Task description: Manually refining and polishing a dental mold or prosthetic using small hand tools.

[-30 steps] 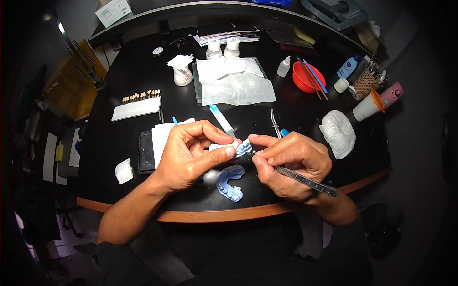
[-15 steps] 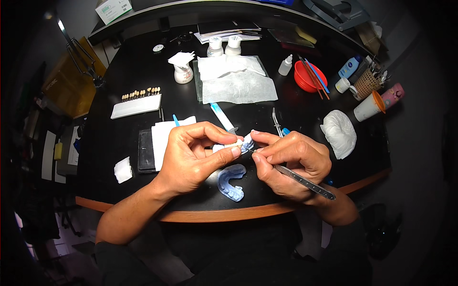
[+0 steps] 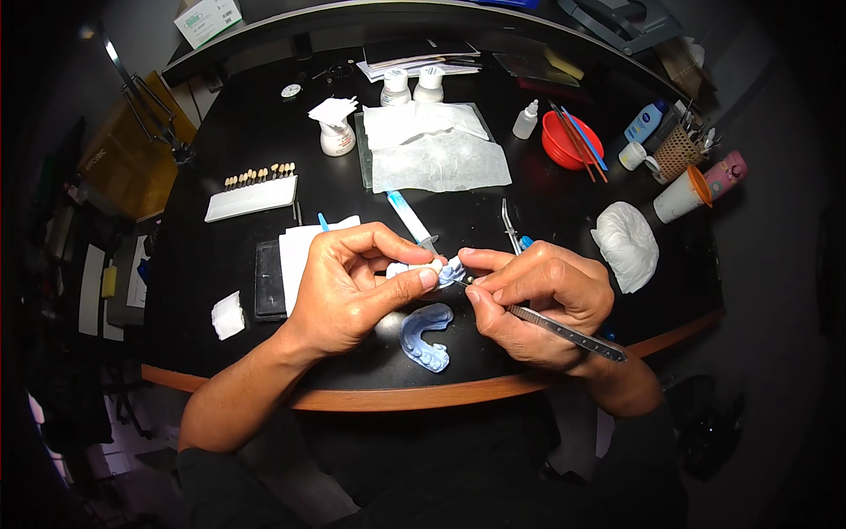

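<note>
Both hands meet over the black table, working a small dental piece.

We see the left hand pinching a small pale blue-and-white dental cast between thumb and fingers, while the right hand grips a slim metal instrument, its tip touching the cast. Just below the hands lies a blue arch-shaped impression. A syringe rests behind them, a red bowl well apart at the back.

Bare black table lies open to the left of the left hand. Under the hands a blue tray blocks the front edge. Behind them a syringe and tweezers crowd the way; right, a white lump, possibly plaster.
</note>
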### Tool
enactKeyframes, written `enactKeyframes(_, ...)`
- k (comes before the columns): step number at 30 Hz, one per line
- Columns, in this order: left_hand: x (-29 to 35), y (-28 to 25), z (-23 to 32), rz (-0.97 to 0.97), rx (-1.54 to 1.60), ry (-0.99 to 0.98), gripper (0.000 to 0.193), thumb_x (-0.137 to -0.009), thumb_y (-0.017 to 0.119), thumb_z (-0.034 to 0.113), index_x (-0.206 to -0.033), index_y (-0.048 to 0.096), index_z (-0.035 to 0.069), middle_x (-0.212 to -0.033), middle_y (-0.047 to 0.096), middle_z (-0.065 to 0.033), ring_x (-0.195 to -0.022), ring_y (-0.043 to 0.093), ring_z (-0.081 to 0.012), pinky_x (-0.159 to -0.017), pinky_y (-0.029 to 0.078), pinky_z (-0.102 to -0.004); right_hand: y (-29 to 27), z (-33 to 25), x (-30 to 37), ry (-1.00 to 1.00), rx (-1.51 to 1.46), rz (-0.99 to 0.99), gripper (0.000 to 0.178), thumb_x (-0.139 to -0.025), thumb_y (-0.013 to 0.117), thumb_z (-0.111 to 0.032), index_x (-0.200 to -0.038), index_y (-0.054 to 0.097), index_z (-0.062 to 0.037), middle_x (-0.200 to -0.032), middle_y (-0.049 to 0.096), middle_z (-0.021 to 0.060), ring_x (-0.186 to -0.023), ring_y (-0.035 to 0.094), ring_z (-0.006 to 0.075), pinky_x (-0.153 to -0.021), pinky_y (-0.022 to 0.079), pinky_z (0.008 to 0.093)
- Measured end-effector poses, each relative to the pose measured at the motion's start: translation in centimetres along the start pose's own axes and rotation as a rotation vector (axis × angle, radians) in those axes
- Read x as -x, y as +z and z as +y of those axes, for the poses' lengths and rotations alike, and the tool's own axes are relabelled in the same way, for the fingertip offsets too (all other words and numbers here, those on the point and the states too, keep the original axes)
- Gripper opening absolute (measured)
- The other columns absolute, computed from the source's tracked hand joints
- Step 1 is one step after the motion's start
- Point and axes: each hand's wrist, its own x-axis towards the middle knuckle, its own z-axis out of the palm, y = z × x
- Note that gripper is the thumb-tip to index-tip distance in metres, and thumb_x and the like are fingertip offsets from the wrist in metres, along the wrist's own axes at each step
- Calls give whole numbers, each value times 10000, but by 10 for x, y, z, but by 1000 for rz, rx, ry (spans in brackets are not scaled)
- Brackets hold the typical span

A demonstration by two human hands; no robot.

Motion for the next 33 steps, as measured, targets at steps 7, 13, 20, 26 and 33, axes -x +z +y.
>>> enactKeyframes(7, -1, 0, 3, -15, 12, -46, 96, -912, 734, -40, -994, 683, -41, -1008, 760, -197, -911, 744, -155, -796, 596, -241, -7, 0, -2, 61, -73, -46, 202, -774, 775, 134, -798, 641, -15, -755, 722, 125, -700, 734, 153, -823, 671, 428)
enactKeyframes(13, -1, -4, 7, -58, 5, -92, 126, -921, 736, -54, -1034, 690, -84, -976, 738, -166, -941, 730, -155, -833, 605, -247, -9, 2, 0, 157, -145, -51, 201, -785, 776, 132, -797, 638, -14, -779, 722, 131, -723, 743, 170, -825, 669, 414)
enactKeyframes(20, -1, -3, 6, -54, 29, -96, 113, -918, 742, -51, -1014, 689, -79, -977, 735, -166, -934, 725, -151, -820, 606, -245, -8, 2, -1, 140, -168, -44, 201, -783, 780, 125, -803, 637, -15, -780, 725, 132, -743, 752, 178, -840, 666, 428)
enactKeyframes(26, 1, 0, 2, -18, 30, -34, 121, -901, 752, -65, -1002, 687, -83, -1004, 728, -184, -928, 726, -155, -808, 608, -243, -2, -4, -2, 39, -12, -12, 212, -767, 784, 123, -809, 631, -18, -762, 726, 128, -702, 742, 173, -841, 663, 462)
enactKeyframes(33, 1, 4, -2, 15, 85, -12, 113, -892, 743, -92, -988, 684, -93, -1035, 725, -216, -961, 733, -180, -849, 626, -251, 6, -2, 0, 43, -6, 60, 157, -753, 811, 88, -767, 681, 0, -713, 712, 93, -659, 723, 159, -821, 672, 435)
